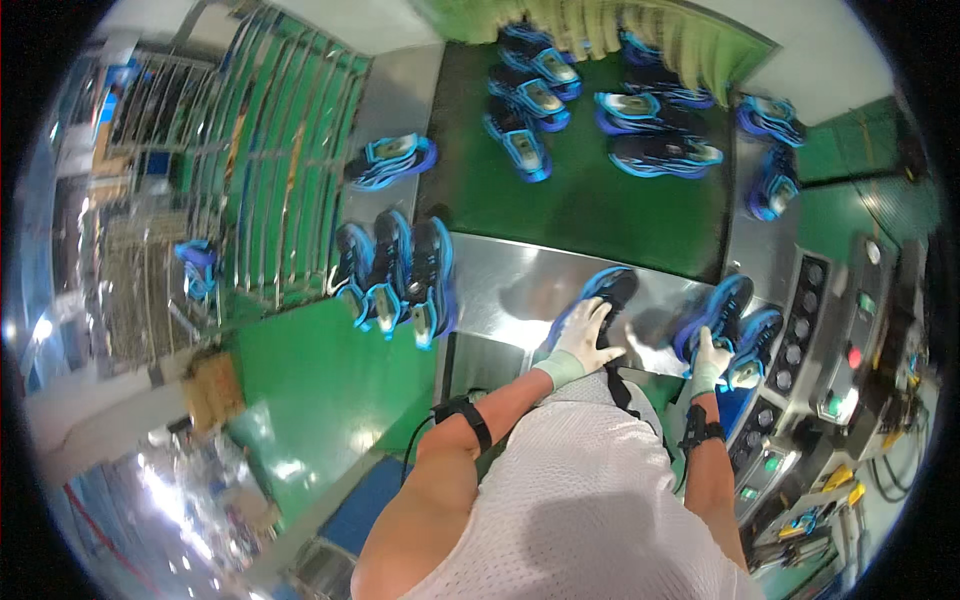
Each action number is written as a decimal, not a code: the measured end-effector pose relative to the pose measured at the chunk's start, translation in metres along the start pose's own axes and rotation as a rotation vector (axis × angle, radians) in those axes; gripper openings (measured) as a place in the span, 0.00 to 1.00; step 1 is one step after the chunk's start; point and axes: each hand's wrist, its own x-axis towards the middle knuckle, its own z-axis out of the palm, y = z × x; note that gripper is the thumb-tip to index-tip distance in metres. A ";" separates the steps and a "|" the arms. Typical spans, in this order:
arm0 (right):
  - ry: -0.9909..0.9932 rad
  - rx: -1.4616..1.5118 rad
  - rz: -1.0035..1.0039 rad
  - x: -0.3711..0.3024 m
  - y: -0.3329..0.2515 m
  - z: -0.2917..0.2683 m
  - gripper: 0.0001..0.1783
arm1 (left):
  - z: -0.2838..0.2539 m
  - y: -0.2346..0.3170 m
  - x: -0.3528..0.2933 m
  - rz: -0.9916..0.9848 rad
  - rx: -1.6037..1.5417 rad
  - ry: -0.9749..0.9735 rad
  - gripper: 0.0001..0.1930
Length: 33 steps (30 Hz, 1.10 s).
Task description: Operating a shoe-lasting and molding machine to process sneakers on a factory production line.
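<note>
My left hand (585, 335), in a white glove, lies over the heel end of a dark shoe (617, 286) with blue edging on the metal ledge. Its fingers are stretched out and the thumb stands apart. To the right, my right hand (710, 358), also gloved, grips the heel end of another blue-edged shoe (728, 299). The fingertips there are partly hidden. Close beside it, a further shoe (757, 345) sits at the ledge's right end. Three similar shoes (388, 265) stand side by side at the ledge's left end.
A green conveyor belt (560, 215) carries several shoes beneath a yellow-green strip curtain (640, 30). More shoes rest on the metal side rails (385, 110). On the right is a control panel (800, 325) with knobs and a red button. A metal rack (290, 150) stands at the left.
</note>
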 end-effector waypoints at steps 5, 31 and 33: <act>-0.117 0.433 0.114 0.001 -0.040 0.004 0.21 | -0.009 -0.040 -0.003 0.102 0.081 0.059 0.27; 0.275 0.000 0.174 0.117 -0.084 0.009 0.39 | -0.039 0.015 0.123 0.101 -0.072 -0.253 0.24; 0.250 -0.073 0.098 0.128 -0.086 0.018 0.40 | -0.019 0.021 0.200 0.297 -0.085 -0.193 0.26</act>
